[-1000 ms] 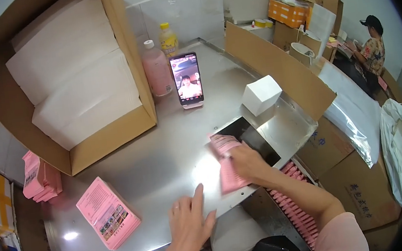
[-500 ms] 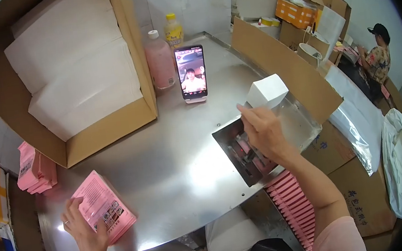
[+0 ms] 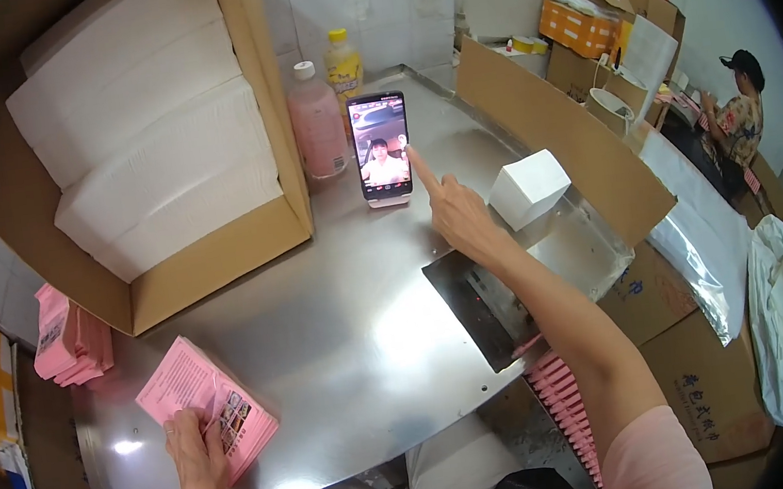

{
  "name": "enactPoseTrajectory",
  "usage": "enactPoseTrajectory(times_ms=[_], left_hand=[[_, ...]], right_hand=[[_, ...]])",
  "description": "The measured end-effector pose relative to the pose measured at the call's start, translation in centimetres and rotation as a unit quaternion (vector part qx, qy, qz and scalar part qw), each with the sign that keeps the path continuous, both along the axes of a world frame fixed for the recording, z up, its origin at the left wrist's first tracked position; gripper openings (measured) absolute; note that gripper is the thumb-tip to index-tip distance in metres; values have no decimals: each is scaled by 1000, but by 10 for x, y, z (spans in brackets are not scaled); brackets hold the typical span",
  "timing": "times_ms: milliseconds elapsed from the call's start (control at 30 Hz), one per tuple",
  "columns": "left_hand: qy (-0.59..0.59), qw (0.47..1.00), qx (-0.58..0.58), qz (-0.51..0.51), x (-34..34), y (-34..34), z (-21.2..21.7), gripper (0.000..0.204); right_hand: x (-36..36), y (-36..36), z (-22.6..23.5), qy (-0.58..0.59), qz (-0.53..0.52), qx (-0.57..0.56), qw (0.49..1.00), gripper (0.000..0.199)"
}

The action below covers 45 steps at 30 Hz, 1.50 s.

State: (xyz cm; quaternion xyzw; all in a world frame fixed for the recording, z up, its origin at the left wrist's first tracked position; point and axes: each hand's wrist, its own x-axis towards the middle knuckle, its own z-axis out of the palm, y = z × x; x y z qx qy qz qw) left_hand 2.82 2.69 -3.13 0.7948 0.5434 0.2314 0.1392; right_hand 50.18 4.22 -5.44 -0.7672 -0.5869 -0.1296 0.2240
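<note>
My left hand [image 3: 197,454] lies on the stack of pink printed plastic sleeves [image 3: 173,379] at the near left. Its fingers are drawn together on the top sleeve, which puckers beside them. My right hand [image 3: 462,214] reaches forward with the index finger stretched out and the other fingers curled, holding nothing. That fingertip is at the right edge of the screen of an upright phone [image 3: 382,153], which shows a video and leans on a small pink stand. Right of this hand is a white paper block [image 3: 529,189].
A large carton [image 3: 220,280] of white paper stacks stands at the left. Behind the phone are a pink-liquid bottle [image 3: 318,126] and a yellow bottle [image 3: 343,65]. The metal table [image 3: 342,319] has a dark rectangular opening [image 3: 477,307]. Another person [image 3: 740,119] sits far right.
My right hand has moved from above the table opening forward and left to the phone. My left fingers have drawn together on the top pink sleeve. The phone picture differs.
</note>
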Motion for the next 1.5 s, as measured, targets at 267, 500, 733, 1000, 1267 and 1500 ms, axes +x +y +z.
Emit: enactPoseTrajectory(times_ms=[267,500,733,1000,1267,1500], left_hand=[[10,999,42,-24,0,-1,-2,9],[4,999,42,-31,1,2,-4,9],[5,999,36,-28,-1,1,-4,10],[-6,1000,17,-16,2,-1,-4,11],[-11,1000,19,-20,1,0,-5,11],[-7,999,29,-36,2,1,-4,11]], right_hand=[[-4,6,3,-16,-24,-26,999,93],[5,4,4,-8,-35,-13,999,89],[-6,-3,5,-35,3,-44,998,89],[-6,-3,1,-98,4,-56,994,91],[1,11,10,-23,-23,-19,999,91],[5,20,24,-45,-35,6,998,90]])
